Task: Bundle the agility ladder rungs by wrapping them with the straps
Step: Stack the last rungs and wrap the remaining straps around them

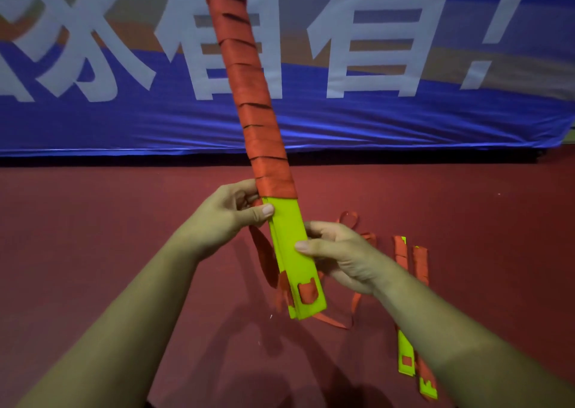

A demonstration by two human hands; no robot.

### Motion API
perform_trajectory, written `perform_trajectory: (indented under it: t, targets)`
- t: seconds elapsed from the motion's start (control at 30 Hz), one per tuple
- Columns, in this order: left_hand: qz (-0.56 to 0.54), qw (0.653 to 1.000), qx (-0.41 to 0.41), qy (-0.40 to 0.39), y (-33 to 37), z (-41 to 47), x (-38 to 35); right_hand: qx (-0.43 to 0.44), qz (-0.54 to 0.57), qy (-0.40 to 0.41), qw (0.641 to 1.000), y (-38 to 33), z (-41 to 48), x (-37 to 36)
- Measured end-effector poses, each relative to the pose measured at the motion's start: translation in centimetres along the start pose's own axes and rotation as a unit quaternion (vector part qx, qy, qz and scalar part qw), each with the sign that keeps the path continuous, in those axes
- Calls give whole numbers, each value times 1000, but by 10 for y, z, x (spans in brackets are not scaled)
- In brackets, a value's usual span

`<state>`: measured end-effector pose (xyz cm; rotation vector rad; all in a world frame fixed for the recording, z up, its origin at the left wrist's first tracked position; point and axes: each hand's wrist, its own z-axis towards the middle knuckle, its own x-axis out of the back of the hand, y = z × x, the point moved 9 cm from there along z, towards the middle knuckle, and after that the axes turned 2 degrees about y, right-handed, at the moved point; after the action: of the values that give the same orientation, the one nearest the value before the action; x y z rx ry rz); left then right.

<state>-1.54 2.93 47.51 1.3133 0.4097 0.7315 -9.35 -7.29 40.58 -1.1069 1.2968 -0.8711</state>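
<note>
A stack of yellow-green ladder rungs (292, 249) stands tilted in front of me, its upper length wound in orange-red strap (249, 81) up to the frame's top edge. My left hand (227, 218) pinches the stack's left edge just below the last wrap, thumb on the bare plastic. My right hand (339, 258) grips the bare lower part from the right, thumb across its face. A loose strap tail (267, 258) hangs behind the stack below my left hand, down toward the floor.
Two more rung bundles (410, 314), partly wrapped in orange-red strap, lie on the dark red floor (93, 221) to my right, mostly behind my right forearm. Loose strap loops (348, 221) lie beyond them. A blue banner (124, 121) with large white characters covers the wall ahead.
</note>
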Motion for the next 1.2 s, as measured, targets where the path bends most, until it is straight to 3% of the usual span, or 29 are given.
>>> perform_trajectory:
  t: [0.23,0.33,0.47,0.57,0.67,0.8,0.9,1.03,1.2]
  targets:
    - [-6,1000,9,-11,-3,1,-6,65,63,30,995,-2,-3,-8]
    - [76,996,43,29,-4,1,0,100,59,74,991,-9,-2,3]
    - [208,969,52,120,-10,-1,11,154,-45,184,970,-20,-1,27]
    - [262,947,-10,183,-1,0,3,187,-184,271,926,-26,-4,38]
    - [284,931,-13,231,-2,4,-5,211,-308,327,868,-31,-10,35]
    - [298,910,13,288,-9,0,1,272,-407,320,811,-41,-19,16]
    - [274,918,21,284,-12,0,5,278,-399,289,825,-38,-16,12]
    - [194,947,32,252,-17,2,10,245,-321,255,879,-29,-5,19]
    - [141,976,18,167,-8,1,12,102,-22,189,977,-8,8,31]
